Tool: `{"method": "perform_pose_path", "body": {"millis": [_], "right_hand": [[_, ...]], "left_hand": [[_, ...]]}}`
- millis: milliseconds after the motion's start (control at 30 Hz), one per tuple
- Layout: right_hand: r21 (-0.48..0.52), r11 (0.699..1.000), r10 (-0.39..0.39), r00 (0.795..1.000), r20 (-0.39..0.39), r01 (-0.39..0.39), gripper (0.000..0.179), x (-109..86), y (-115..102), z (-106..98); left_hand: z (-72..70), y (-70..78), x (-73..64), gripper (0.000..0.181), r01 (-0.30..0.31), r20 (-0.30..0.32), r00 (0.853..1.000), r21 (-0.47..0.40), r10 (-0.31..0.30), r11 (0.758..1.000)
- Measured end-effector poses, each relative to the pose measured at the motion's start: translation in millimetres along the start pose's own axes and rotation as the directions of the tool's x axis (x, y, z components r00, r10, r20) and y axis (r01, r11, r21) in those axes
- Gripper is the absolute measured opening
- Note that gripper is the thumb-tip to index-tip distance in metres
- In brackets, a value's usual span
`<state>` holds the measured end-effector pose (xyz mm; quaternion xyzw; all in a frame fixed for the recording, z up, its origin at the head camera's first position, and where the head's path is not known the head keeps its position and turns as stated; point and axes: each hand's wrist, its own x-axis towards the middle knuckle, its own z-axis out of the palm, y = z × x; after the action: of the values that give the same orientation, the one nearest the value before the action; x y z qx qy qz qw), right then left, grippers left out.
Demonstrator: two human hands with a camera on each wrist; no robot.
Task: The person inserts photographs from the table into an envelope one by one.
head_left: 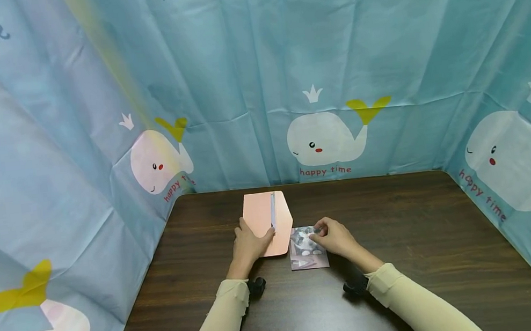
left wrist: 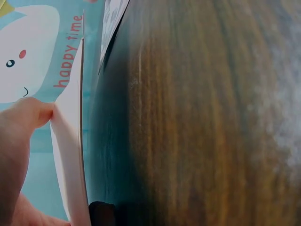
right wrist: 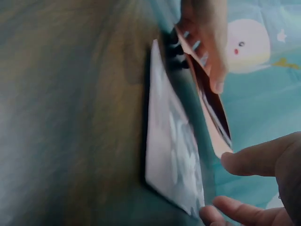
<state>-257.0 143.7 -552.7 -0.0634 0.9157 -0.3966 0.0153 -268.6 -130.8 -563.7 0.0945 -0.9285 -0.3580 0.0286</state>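
Observation:
A peach-pink envelope (head_left: 256,209) is in my left hand (head_left: 249,245), thumb over its front and fingers at its far-left edge. Its pointed flap is folded out to the right, and a narrow grey-blue strip shows along the opening. In the right wrist view the envelope (right wrist: 212,127) gapes, with a pale edge inside. Just right of the flap lies a square picture card (head_left: 307,262) on the table. My right hand (head_left: 338,238) is over the card's right side; in the right wrist view its fingertips meet the card's (right wrist: 164,146) edge, thumb apart from them.
The dark wooden table (head_left: 423,235) extends to both sides. Blue curtains (head_left: 392,28) printed with whales hang along its back, left and right edges. Each wrist wears a black strap mount, such as the right one (head_left: 354,287).

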Motion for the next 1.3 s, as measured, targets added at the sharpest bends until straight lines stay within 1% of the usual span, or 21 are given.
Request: {"method": "perform_pose_path", "body": {"millis": [100, 167, 467, 667, 933, 1133, 1300], "right_hand": [[-0.058, 0.998, 0.014, 1.0, -0.014, -0.014, 0.034, -7.6, 5, -2], [-0.078, 0.997, 0.013, 1.0, -0.014, -0.014, 0.037, -11.0, 7, -3], [-0.109, 0.994, 0.013, 0.999, -0.034, -0.017, 0.04, -21.5, 11, -4], [-0.119, 0.993, 0.006, 1.0, -0.013, -0.008, 0.044, -27.2, 10, -3], [-0.138, 0.99, -0.035, 0.999, -0.012, 0.033, 0.052, -27.3, 9, 0], [-0.2, 0.98, -0.012, 1.0, -0.009, 0.01, 0.051, -27.4, 7, 3], [-0.243, 0.97, -0.003, 1.0, -0.007, 0.002, 0.057, -26.7, 3, 2]], "left_hand": [[0.1, -0.4, -0.5, 0.122, 0.001, 0.003, 1.0, 0.0, -0.001, 1.0], [0.1, -0.4, -0.7, 0.122, 0.003, 0.004, 1.0, -0.001, -0.003, 1.0], [0.0, -2.2, -0.1, 0.121, 0.005, 0.001, 1.0, 0.005, -0.005, 1.0], [-0.5, -2.6, -0.7, 0.121, 0.006, 0.002, 1.0, 0.003, -0.006, 1.0], [-1.4, -0.8, -0.5, 0.121, -0.008, 0.002, 1.0, -0.005, 0.008, 1.0], [-0.9, -0.7, -0.8, 0.121, -0.003, 0.003, 1.0, -0.001, 0.003, 1.0], [-1.7, 0.1, -1.3, 0.121, -0.006, -0.001, 1.0, -0.01, 0.006, 1.0]]}}
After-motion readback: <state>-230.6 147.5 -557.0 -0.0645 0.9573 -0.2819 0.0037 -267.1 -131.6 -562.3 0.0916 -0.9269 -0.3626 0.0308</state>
